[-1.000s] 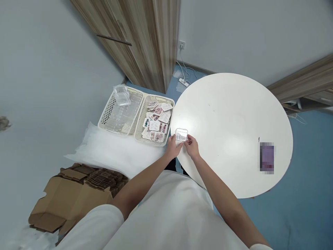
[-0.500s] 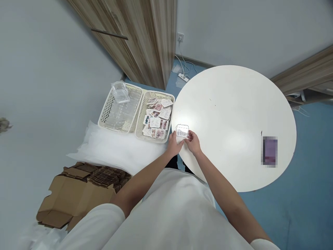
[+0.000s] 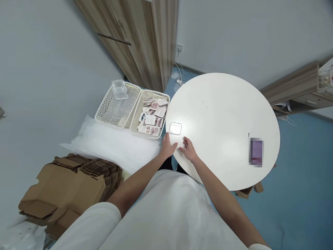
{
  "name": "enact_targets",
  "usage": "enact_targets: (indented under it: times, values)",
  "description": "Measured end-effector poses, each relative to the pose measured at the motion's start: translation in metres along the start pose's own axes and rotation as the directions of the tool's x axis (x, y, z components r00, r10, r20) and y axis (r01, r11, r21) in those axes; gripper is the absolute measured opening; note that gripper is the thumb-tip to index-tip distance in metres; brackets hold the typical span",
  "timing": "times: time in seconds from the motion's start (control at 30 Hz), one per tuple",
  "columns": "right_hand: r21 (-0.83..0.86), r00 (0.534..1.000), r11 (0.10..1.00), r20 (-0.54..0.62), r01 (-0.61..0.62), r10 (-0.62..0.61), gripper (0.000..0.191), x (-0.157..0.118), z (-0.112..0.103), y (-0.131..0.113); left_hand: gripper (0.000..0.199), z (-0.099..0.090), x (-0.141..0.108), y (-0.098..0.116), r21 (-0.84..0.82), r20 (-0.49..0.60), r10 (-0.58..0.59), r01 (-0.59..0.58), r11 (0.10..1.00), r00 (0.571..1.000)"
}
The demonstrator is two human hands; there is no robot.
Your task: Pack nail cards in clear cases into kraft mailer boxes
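A small clear plastic box (image 3: 175,128), its face now showing white, lies on the left edge of the round white table (image 3: 223,114). My left hand (image 3: 168,146) is just below it, with the fingertips at its near-left edge and the thumb spread away; I cannot tell whether they touch. Apart from the box, to its lower right, my right hand (image 3: 188,150) hovers by the table with its fingers loosely spread and nothing in them.
Left of the table stand a white basket (image 3: 132,130) of printed cards and another basket (image 3: 97,114) of clear plastic boxes. White sheets (image 3: 114,144) and folded brown cardboard boxes (image 3: 67,187) lie nearer. A blurred purple item (image 3: 257,151) rests on the table's right.
Both hands held the clear box; now it lies on the table. My right hand has let go and drawn back toward me. The whole view has shifted slightly.
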State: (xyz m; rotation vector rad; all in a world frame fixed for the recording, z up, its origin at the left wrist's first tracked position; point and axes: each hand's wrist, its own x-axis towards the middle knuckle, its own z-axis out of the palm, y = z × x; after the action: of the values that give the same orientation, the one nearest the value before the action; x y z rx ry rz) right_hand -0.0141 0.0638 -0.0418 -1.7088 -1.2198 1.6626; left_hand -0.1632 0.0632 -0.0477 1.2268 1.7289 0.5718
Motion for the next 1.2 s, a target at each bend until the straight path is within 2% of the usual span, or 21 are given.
enact_targets:
  times: [0.2,0.37,0.5,0.63,0.73,0.9,1.03,1.2]
  values:
    - [-0.026,0.974,0.997,0.216,-0.067,0.071,0.064,-0.034,-0.014,0.007,0.055,0.013,-0.044,-0.009,0.084,-0.032,-0.027,0.03,0.996,0.999]
    - [0.012,0.904,0.993,0.414,-0.12,0.105,0.048,-0.055,-0.012,0.021,0.044,0.019,-0.094,-0.024,0.097,-0.041,-0.033,0.037,0.995,0.999]
    - [-0.023,0.861,0.991,0.493,-0.128,0.123,0.041,-0.064,0.004,0.023,0.041,0.007,-0.127,-0.037,0.022,-0.102,-0.102,0.105,0.994,0.99]
    - [-0.118,0.827,0.992,0.551,-0.053,0.11,0.04,-0.064,0.025,0.013,0.042,-0.013,-0.144,-0.057,-0.033,-0.202,-0.193,0.191,0.981,0.96]
    - [-0.181,0.822,0.983,0.563,0.022,0.085,0.041,-0.058,0.042,0.006,0.043,-0.028,-0.147,-0.072,-0.003,-0.258,-0.204,0.21,0.978,0.944]
    - [-0.255,0.828,0.96,0.558,0.116,0.048,0.05,-0.037,0.079,-0.005,0.046,-0.056,-0.135,-0.083,0.057,-0.275,-0.136,0.158,0.986,0.952]
    - [-0.346,0.83,0.923,0.555,0.171,0.054,0.062,-0.017,0.122,-0.019,0.057,-0.081,-0.112,-0.094,-0.065,-0.29,-0.118,0.103,0.993,0.95]
    - [-0.397,0.854,0.877,0.52,0.269,-0.027,0.06,-0.002,0.17,-0.036,0.072,-0.101,-0.091,-0.125,-0.296,-0.23,-0.257,0.184,0.937,0.939]
